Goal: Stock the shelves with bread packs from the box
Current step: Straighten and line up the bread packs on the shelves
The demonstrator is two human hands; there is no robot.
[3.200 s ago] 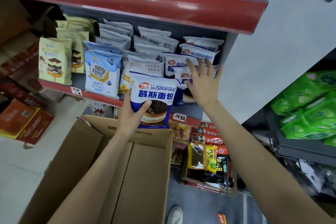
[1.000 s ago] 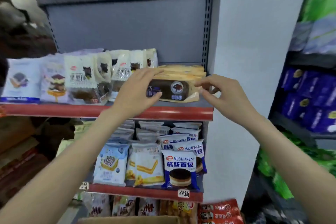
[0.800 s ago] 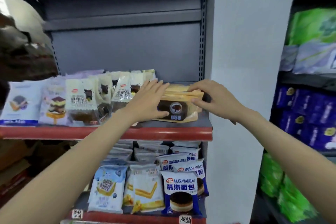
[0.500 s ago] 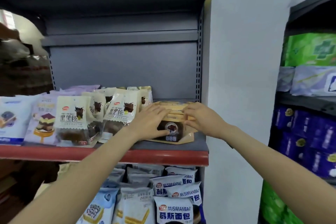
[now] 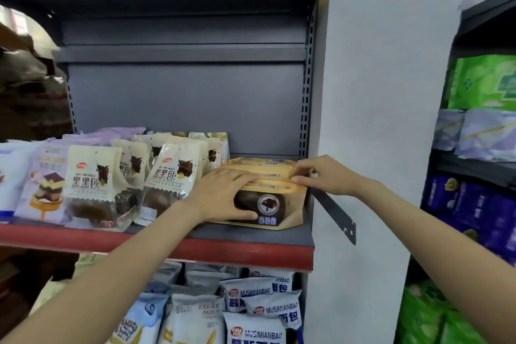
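While both hands meet on the upper shelf:
Left hand point(image 5: 223, 195): flat, fingers spread over the tan bread packs point(image 5: 268, 195).
Right hand point(image 5: 324, 174): fingertips pinching the packs' top edge.
Packs: stacked at the red-edged shelf point(image 5: 195, 248)'s right end, beside cream bags point(image 5: 173, 176).

Shop: stocked shelves point(image 5: 156, 243) w/ snack packs point(image 5: 92, 181)

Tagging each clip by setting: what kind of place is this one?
Most likely a small grocery shop aisle. Metal shelves with red front edges hold rows of packaged bread, and a neighbouring rack carries more packaged goods. Both hands, left and right, straighten tan packs.
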